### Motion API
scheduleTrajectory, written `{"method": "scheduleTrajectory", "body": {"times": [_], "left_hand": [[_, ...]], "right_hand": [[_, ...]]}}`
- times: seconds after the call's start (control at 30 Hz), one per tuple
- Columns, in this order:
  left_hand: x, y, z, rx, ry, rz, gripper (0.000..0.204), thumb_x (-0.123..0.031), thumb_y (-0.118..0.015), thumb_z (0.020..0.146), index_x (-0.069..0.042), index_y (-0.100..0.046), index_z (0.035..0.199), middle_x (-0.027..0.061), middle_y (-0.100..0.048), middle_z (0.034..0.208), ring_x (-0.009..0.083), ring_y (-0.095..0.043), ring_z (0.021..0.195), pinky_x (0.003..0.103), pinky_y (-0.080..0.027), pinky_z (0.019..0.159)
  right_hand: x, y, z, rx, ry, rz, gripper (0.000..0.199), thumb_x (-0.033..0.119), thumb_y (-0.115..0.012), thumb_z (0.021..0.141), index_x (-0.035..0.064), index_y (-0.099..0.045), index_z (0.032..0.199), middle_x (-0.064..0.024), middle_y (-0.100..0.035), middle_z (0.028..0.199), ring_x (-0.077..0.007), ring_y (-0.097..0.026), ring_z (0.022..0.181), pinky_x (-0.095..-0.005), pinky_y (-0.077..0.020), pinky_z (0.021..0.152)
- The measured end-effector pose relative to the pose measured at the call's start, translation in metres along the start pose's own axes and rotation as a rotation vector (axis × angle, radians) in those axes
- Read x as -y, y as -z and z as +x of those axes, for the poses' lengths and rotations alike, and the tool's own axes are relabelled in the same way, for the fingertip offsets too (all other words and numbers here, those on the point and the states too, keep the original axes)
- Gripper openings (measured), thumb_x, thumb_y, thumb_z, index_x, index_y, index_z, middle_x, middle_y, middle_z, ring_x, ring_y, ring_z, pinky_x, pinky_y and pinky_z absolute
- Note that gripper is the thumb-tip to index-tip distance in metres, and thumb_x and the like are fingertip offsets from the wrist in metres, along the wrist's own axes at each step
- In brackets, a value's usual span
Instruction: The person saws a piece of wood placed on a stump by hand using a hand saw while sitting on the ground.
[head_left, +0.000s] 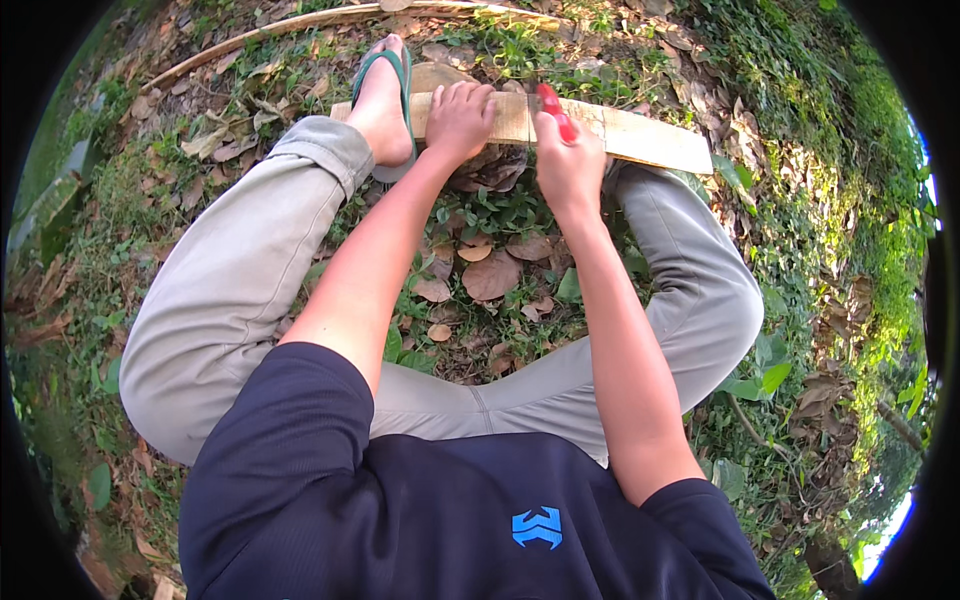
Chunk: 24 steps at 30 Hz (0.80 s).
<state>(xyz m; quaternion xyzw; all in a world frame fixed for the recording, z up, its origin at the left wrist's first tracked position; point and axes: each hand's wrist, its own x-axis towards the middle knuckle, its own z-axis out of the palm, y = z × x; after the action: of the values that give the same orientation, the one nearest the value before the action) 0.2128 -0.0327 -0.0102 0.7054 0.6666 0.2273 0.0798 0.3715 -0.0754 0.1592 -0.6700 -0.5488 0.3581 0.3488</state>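
Grips red handle (549, 100) in right hand (570, 160), across left-to-right plank (650, 138) | rests flattened left hand (460, 120) on its left half

The one printed mark in view is a blue emblem (537, 528) on the front of the dark shirt (440, 510), low in the view and a little right of its middle. It is angular and blocky, made of sharp-cornered pieces parted by narrow dark gaps, and stands out brightly against the cloth. No words or numbers can be read anywhere.
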Motion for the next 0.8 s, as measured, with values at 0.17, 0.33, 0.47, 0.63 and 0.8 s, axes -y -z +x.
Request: {"method": "scheduleTrajectory", "body": {"times": [0.17,0.33,0.47,0.63,0.8], "left_hand": [[-0.005,0.007,0.0,-0.016,-0.062,0.01,0.035,-0.038,-0.05,0.102,-0.021,-0.064,0.13,0.0029,-0.063,0.13,0.0224,-0.053,0.13,0.051,-0.03,0.118],[-0.002,0.008,-0.005,-0.041,-0.081,0.017,0.035,-0.037,-0.05,0.102,-0.022,-0.063,0.13,0.0025,-0.063,0.13,0.0221,-0.053,0.131,0.051,-0.029,0.118],[-0.007,0.011,-0.003,-0.028,-0.092,0.026,0.035,-0.037,-0.048,0.103,-0.021,-0.061,0.132,0.0024,-0.061,0.133,0.0219,-0.051,0.133,0.051,-0.029,0.118],[-0.004,0.011,0.003,0.024,-0.079,0.03,0.036,-0.036,-0.048,0.103,-0.02,-0.061,0.133,0.0025,-0.06,0.135,0.0217,-0.05,0.133,0.052,-0.029,0.117],[-0.004,0.003,0.004,-0.013,-0.108,0.024,0.037,-0.036,-0.048,0.104,-0.02,-0.06,0.134,0.0022,-0.06,0.134,0.0215,-0.05,0.133,0.052,-0.03,0.117]], "right_hand": [[-0.034,0.003,-0.043,-0.053,-0.073,0.24,0.026,0.018,-0.064,0.098,-0.0025,-0.063,0.083,-0.0094,-0.057,0.061,-0.0162,-0.052,0.056,-0.0356,-0.0437,0.057],[-0.035,-0.01,-0.067,-0.134,-0.025,0.329,0.025,0.015,-0.064,0.099,0.0,-0.058,0.079,-0.0054,-0.053,0.06,-0.012,-0.046,0.055,-0.0331,-0.0405,0.054],[-0.049,-0.011,-0.08,-0.163,0.065,0.309,0.026,0.016,-0.066,0.098,0.0013,-0.056,0.078,-0.0055,-0.05,0.059,-0.0122,-0.045,0.051,-0.0328,-0.0387,0.051],[-0.032,0.009,-0.039,0.026,-0.18,0.45,0.03,0.024,-0.063,0.097,0.0031,-0.059,0.075,0.0007,-0.053,0.06,-0.008,-0.049,0.054,-0.0304,-0.0394,0.051],[0.016,0.007,0.022,-0.005,0.046,-0.101,0.033,0.021,-0.056,0.09,-0.0074,-0.061,0.073,-0.025,-0.064,0.065,-0.0398,-0.062,0.061,-0.0474,-0.0487,0.064]]}}
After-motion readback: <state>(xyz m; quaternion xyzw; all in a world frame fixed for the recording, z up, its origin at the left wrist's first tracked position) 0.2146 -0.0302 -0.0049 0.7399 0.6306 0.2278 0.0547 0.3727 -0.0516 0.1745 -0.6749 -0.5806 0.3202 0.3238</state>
